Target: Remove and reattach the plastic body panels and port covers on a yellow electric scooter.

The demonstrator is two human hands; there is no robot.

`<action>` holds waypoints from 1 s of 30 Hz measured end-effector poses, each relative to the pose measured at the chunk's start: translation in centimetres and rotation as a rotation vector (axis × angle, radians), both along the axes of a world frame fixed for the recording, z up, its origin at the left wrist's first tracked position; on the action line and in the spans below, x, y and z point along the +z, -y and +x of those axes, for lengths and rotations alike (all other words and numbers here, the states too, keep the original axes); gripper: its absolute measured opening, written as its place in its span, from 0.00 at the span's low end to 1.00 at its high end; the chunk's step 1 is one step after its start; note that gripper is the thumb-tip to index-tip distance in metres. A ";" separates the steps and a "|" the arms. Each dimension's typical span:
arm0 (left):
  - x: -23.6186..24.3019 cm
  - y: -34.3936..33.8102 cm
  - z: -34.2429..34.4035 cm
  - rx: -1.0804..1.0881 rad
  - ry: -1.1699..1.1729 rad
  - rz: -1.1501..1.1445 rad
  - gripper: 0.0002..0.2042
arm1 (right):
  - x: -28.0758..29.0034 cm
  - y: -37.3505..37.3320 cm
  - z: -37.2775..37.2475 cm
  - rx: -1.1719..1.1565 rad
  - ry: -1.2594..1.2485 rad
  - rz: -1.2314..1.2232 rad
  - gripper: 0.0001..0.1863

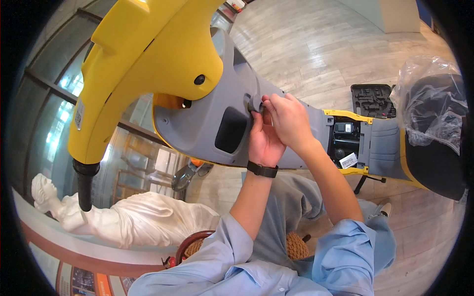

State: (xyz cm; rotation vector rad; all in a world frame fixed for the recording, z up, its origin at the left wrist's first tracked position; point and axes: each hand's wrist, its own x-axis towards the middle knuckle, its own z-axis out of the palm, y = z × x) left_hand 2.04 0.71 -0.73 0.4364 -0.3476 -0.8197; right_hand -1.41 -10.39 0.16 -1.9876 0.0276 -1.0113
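A yellow electric scooter (143, 59) fills the upper left, its grey inner panel (182, 126) facing me with a dark recessed pocket (232, 129). My left hand (263, 140), palm up with a watch on the wrist, grips a small grey fitting (256, 102) on that panel from below. My right hand (291, 121) is curled at the same fitting from the right, overlapping my left fingers; what exactly its fingertips hold is hidden. Further right is an uncovered compartment (343, 140) with yellow edges and black components inside.
A black seat under clear plastic (427, 108) is at the right, beside an open black tool case (370, 98) on the wooden floor (301, 44). A white statue (143, 217) lies across the lower left view, near glass panels and a wicker seat (296, 246).
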 end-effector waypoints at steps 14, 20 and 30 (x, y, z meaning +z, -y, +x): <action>-0.2 -0.1 0.4 -0.071 -0.225 -0.265 0.18 | -0.4 -0.8 0.3 -0.049 -0.082 -0.086 0.08; -0.1 0.3 0.2 0.033 0.010 -0.078 0.17 | -2.5 -0.5 1.9 0.055 0.238 0.043 0.09; -0.2 -0.1 0.6 -0.036 -0.162 -0.145 0.18 | -2.0 -0.9 1.4 0.029 0.207 0.041 0.10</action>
